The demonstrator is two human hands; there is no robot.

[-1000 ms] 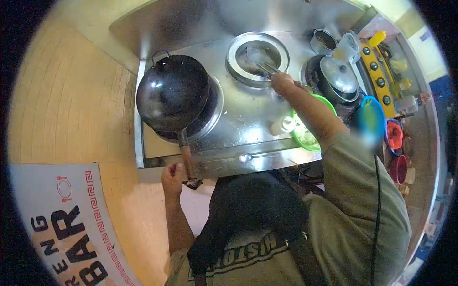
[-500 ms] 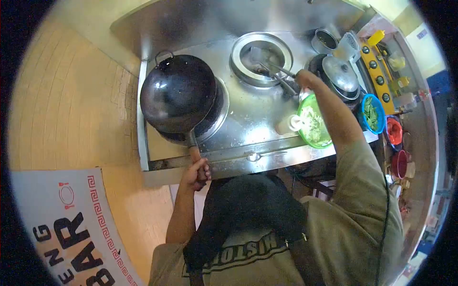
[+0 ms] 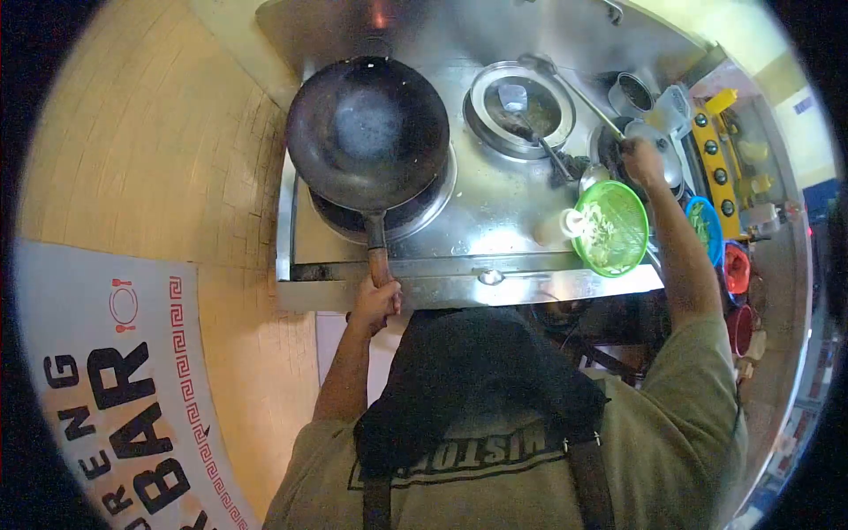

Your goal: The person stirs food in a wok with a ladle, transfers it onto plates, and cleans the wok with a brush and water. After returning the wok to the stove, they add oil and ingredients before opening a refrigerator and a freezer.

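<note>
At the lower left lay one lettered banner (image 3: 132,380), its edge cut off by the dark rim of the view. Right of it, in the upper left half, was my one wok (image 3: 367,132), over a burner ring (image 3: 446,190) it partly hid. My left hand (image 3: 375,305) was clenched round its wooden handle (image 3: 379,265). One spoon (image 3: 491,277) lay near the counter's front edge. Upper centre, one spatula (image 3: 512,97) stood in a round pan (image 3: 483,99) whose contents I couldn't make out. One pale bottle (image 3: 570,223) was just beside one green basket (image 3: 612,228) of pale shreds. My right hand (image 3: 643,162) gripped one long-handled ladle (image 3: 585,95), its bowl blurred. Behind that hand, one lidded pot (image 3: 664,159) was partly covered. Far right were four knobs (image 3: 712,147), one blue basket (image 3: 704,225) and two red containers (image 3: 737,263).
</note>
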